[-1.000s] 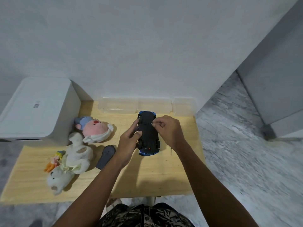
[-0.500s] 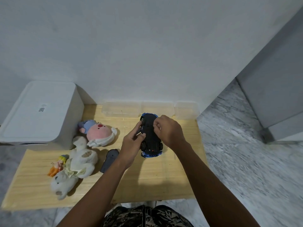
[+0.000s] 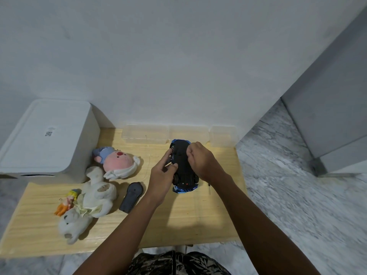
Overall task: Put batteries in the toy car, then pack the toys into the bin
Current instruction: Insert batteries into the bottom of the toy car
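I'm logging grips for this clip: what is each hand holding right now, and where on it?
The left hand grips the upturned toy car by its left side; the right hand pinches at its underside.

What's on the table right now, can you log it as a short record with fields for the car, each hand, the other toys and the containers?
car: blue toy car, upside down on the wooden table
left hand: left hand holds the car's side
right hand: right hand curled over the underside; what it pinches is hidden
other toys: pink plush head, white plush bear, small orange doll
loose part: dark plastic piece beside the bear
containers: white lidded bin at left; clear plastic boxes along the wall
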